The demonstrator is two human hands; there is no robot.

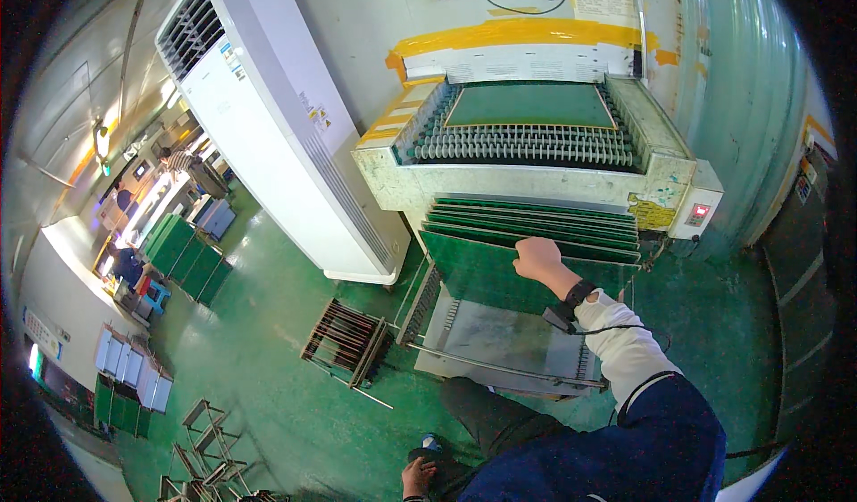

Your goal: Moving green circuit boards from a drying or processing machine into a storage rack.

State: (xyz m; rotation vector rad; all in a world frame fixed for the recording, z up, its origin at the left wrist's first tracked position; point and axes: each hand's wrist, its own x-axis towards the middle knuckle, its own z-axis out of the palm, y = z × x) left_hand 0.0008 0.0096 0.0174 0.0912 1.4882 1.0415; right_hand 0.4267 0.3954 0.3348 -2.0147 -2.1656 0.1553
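Observation:
My right hand (538, 259), with a dark band at the wrist, is closed at the top edge of the front green panel (482, 274). Its fingertips are mostly hidden behind the fist. Several more green panels (536, 219) stand on edge in a row behind that one. They are held in a metal rack (500, 373) with a grey base and toothed side strips. Low in the picture, my left hand (418, 477) hangs near my dark trousers; its fingers are too small and shaded to read.
Beyond the rack, a roller machine (527, 181) carries a flat green panel (527, 105) on its rollers. A tall white air conditioner (277, 136) stands left of it. A smaller slotted rack (344, 341) sits on the green floor. People work at far-left benches.

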